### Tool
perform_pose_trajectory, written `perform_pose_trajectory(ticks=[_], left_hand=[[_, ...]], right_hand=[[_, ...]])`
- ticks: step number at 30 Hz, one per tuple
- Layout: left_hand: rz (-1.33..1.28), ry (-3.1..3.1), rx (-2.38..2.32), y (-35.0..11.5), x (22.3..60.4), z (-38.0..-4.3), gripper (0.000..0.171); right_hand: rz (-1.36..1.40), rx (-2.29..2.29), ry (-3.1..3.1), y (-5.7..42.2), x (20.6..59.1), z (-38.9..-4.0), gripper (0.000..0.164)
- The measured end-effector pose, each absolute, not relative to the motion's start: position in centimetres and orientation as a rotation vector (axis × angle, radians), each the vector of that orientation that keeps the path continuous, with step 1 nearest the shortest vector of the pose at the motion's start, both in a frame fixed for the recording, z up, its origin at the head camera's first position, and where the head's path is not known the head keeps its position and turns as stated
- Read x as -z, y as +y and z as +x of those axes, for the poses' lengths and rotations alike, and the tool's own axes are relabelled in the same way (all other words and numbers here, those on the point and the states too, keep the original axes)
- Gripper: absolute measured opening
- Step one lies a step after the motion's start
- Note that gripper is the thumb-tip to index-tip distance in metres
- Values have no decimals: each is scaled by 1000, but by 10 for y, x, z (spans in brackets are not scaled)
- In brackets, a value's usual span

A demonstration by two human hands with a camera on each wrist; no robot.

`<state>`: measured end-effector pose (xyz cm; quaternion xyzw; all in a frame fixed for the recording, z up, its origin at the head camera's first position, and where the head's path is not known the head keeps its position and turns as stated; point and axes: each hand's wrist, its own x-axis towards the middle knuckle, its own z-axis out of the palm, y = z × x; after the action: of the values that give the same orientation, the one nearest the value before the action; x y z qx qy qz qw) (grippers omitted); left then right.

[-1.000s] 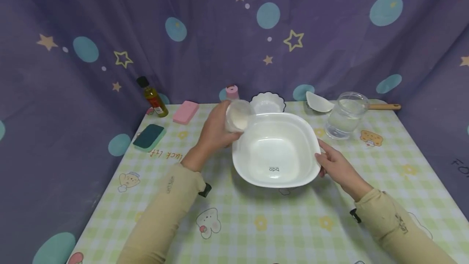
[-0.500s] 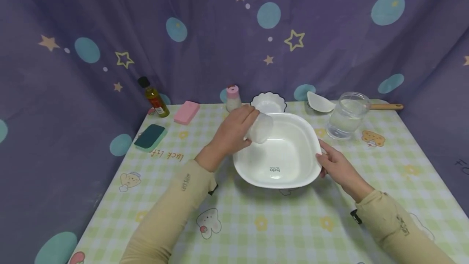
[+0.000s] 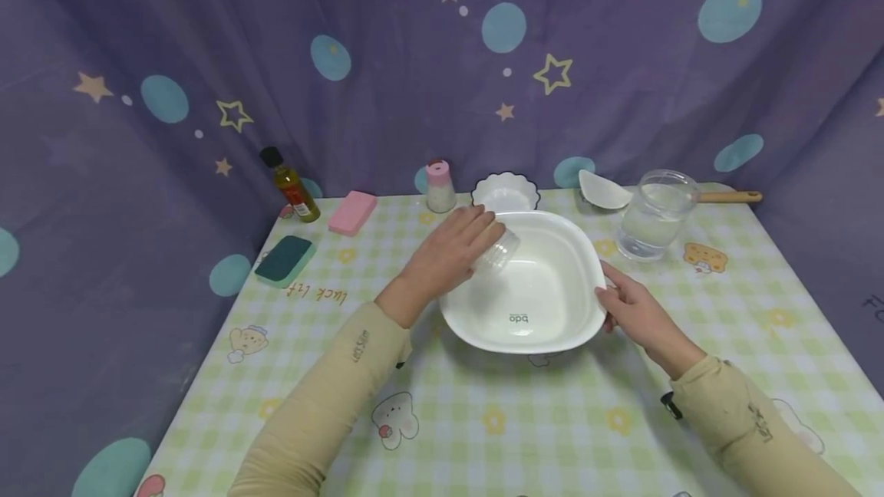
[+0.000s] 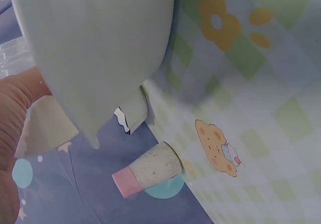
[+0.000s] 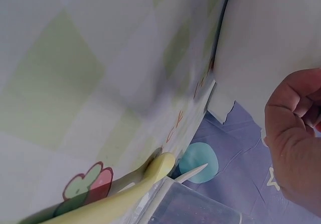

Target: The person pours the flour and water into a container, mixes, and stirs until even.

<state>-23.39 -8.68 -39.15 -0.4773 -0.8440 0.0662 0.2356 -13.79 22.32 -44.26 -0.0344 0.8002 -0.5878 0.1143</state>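
In the head view my left hand (image 3: 449, 251) grips a clear plastic cup (image 3: 504, 250), tipped with its mouth over the left part of a white basin (image 3: 552, 282). The cup looks see-through, and its lower part is hidden by my fingers. My right hand (image 3: 638, 314) holds the basin's right rim, thumb on top and fingers beneath. From the left wrist, the basin's outer wall (image 4: 100, 48) covers much of the cup (image 4: 15, 56), beside my left fingers. The right wrist view shows my right hand (image 5: 293, 133) against the basin's side (image 5: 271, 28).
Behind the basin stand a pink-capped shaker (image 3: 440, 189) and a scalloped white dish (image 3: 506, 192). A jar of water (image 3: 652, 221) stands right, before a wooden-handled utensil (image 3: 728, 197) with a white head (image 3: 602, 190). Left are an oil bottle (image 3: 293, 189), pink sponge (image 3: 352, 213) and green sponge (image 3: 285, 261).
My left hand has moved right over the basin and turned the cup down. White contents showed in it a second ago; now it looks clear. My right hand stays on the rim.
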Motion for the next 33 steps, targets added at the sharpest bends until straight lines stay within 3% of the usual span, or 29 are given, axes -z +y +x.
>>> perform_pose_trajectory(ticks=[9,17,33], left_hand=[[-1336,-2323,-266,-85,395,-232,71],[-1354,-2261,-289,-82,397,-231,45],[-1404,-2312,-485,-78,395,-224,52]], right_hand=[[-83,1708,2363,222,443,-138,61],[-79,1708,2357,222,442,-138,61],[-90,1717,2361,221,443,-137,60]])
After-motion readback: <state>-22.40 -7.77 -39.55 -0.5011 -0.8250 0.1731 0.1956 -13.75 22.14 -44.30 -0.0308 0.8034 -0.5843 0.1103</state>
